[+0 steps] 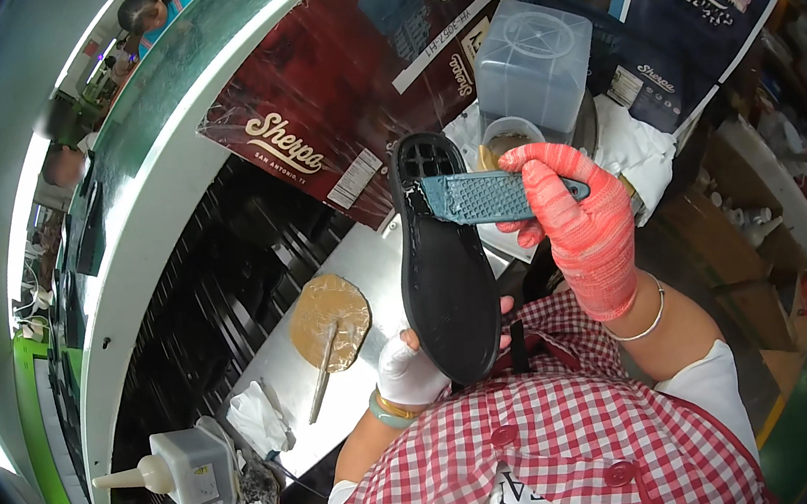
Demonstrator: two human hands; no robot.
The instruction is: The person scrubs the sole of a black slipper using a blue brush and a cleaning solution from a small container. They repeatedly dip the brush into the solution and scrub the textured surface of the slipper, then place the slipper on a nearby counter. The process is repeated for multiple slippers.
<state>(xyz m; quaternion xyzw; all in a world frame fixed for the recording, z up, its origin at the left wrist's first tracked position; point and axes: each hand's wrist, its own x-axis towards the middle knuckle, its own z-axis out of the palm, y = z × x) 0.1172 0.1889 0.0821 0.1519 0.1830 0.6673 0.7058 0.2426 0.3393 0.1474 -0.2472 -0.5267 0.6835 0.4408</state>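
Observation:
A black shoe sole [447,292] stands lengthwise in front of my chest, its far end showing an open grid of ribs. My left hand [406,371], in a white glove with bare fingertips, grips the near end from beneath. In a red-pink glove, my right hand [578,236] closes round a flat blue-grey glue brush [483,198] with a textured handle and a hole at its end. The brush's left end touches the sole near the ribbed part, where whitish smears show along the edge. Its bristles are hidden.
On the metal bench are a round tan pad [330,323] with a thin stick [324,373] across it and a white-nozzled bottle [189,470]. Past the sole stand a translucent container [534,70] and a small cup [512,130]. Dark red boxes [306,113] line the back; black soles lie beside the bench.

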